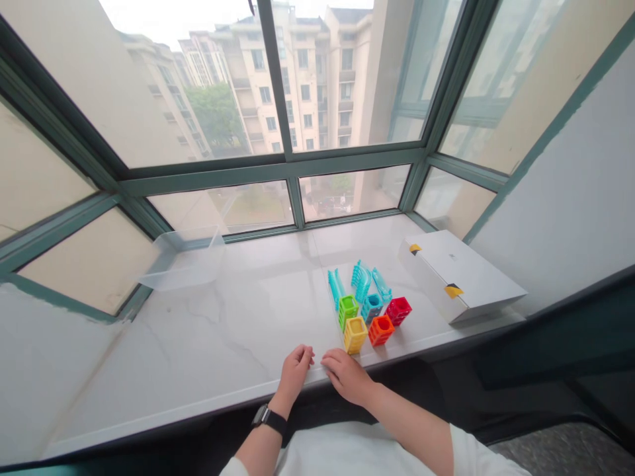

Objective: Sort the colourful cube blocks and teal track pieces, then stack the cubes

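Although set close together at the front edge of the surface (228, 330), shown with fingers (306, 357) loosely curled on both the left hand (296, 367) and the right hand (347, 377), only partly open, and with nothing visible in the grasp of either; cannot tell about anything hidden beneath the palms. Just beyond the right hand, see the yellow block (354, 336), orange block (381, 332), red block (398, 312), green block (347, 312) and blue block (372, 309), all upright in a tight cluster. Cannot say whether touching or barely apart, as to the yellow block and the right hand. Behind these, see turquoise strips (362, 283), at least partly toothed. Well apart, note the box (466, 268) to the right and the clear tub (178, 277) to the left.

Judging by the hollow tops and pierced sides, probably light, stiff plastic: unlikely to dent, but smooth enough to slide on so glossy a surface, and easy to tip when nudged. Best taken by two opposite side walls, below the rim, with a gentle pinch; mind the neighbours, given so little room between. For the strips, expect thinner, perhaps springier stuff, best held mid-length, across the narrow width.
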### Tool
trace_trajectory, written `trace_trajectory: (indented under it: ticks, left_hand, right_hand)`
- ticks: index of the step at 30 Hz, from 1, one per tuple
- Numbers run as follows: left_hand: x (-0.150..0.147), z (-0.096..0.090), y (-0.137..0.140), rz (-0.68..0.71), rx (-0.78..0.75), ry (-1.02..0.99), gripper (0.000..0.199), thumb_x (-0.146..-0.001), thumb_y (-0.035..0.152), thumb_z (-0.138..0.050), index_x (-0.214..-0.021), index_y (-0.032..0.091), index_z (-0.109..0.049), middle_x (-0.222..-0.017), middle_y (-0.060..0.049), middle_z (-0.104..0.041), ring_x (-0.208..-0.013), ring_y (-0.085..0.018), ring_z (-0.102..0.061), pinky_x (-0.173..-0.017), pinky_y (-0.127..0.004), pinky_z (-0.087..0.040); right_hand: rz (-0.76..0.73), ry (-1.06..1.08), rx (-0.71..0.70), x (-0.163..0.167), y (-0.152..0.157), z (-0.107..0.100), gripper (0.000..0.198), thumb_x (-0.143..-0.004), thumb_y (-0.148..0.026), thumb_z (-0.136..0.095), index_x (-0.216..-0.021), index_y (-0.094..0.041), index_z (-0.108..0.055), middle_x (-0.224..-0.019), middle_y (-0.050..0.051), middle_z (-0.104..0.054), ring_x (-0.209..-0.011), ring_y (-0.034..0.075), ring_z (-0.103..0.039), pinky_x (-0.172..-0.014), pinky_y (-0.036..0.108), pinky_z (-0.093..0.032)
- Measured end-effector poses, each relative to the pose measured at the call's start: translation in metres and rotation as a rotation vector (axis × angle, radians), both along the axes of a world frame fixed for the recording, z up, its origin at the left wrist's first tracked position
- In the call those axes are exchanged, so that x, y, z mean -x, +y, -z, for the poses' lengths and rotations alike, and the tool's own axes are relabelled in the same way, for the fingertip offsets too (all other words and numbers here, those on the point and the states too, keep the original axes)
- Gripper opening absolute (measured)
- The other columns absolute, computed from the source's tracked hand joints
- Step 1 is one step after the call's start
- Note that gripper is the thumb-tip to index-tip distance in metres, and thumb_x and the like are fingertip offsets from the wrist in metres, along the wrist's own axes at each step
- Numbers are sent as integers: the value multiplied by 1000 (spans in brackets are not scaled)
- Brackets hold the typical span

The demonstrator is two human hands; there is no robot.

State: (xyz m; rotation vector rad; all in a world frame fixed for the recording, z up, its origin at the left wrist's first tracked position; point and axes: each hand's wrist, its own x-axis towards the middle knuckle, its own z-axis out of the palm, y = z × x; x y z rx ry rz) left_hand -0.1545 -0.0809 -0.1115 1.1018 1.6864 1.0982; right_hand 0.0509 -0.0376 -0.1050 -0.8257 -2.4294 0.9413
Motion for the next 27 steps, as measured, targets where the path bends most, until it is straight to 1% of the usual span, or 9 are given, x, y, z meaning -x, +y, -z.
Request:
trace_trajectory:
  ticks: [4,7,10,12,15,18,21,24,27]
  left_hand:
    - [0,-5,-2,13,-4,3,48,-91,66,-55,-81,21,-66,-70,0,-65,-65,-18,-57,-66,-30,-46]
    - [0,-7,-1,22,-3,-6,45,-91,64,-57,-82,21,-65,-71,1,-65,-64,-17,-56,-65,-29,-46]
    - [0,-8,1,27,-3,-15,45,-90,65,-57,-81,22,-64,-70,1,-64,-64,-17,-57,-65,-29,-46]
    - [0,-9,2,27,-1,-19,45,-90,66,-56,-80,22,-63,-70,1,-64,-63,-17,-57,-65,-29,-46]
    - [0,-9,2,22,2,-21,46,-89,66,-57,-79,22,-62,-69,1,-64,-63,-17,-57,-66,-29,-47]
    - [0,-9,2,20,4,-25,45,-89,65,-58,-79,22,-62,-71,0,-65,-63,-17,-58,-66,-29,-47]
    - [0,-9,1,25,2,-28,43,-89,63,-58,-81,21,-63,-72,0,-66,-63,-17,-59,-65,-29,-48]
    - [1,-10,0,25,-12,-17,40,-90,59,-58,-81,21,-64,-71,0,-66,-62,-16,-59,-65,-29,-49]
    - [-1,-12,-3,14,-39,18,36,-91,55,-59,-81,21,-65,-74,-1,-67,-68,-18,-62,-69,-30,-51]
  right_hand:
    - [-2,29,-6,4,1,2,38,-89,-6,-57,-123,-21,-68,-130,12,-68,-130,27,-59,-117,46,-45]
    - [-18,-8,48,9,0,-14,44,-86,-6,-61,-128,-21,-67,-132,13,-68,-128,28,-62,-114,46,-49]
    - [-108,55,55,7,-3,-52,43,-90,-8,-59,-128,-25,-68,-127,9,-72,-120,24,-66,-108,41,-54]
    - [-109,161,-27,-2,-1,-87,40,-94,-9,-54,-126,-27,-69,-121,8,-74,-115,23,-68,-103,41,-56]
    - [-5,236,-205,-26,10,-138,36,-98,-13,-51,-123,-31,-70,-119,7,-73,-118,25,-66,-107,47,-53]
    - [166,106,-307,-50,28,-170,32,-99,-18,-54,-124,-29,-70,-127,10,-69,-127,30,-60,-112,52,-48]
    - [237,-98,-271,-62,41,-177,38,-97,-19,-60,-134,-26,-65,-131,12,-66,-125,32,-60,-112,55,-48]
    - [210,-258,-201,-63,47,-170,50,-90,-10,-62,-137,-25,-63,-137,11,-65,-127,31,-60,-114,54,-48]
    - [194,-320,-177,-59,49,-163,53,-89,-4,-58,-137,-25,-62,-141,11,-64,-130,30,-58,-116,53,-47]
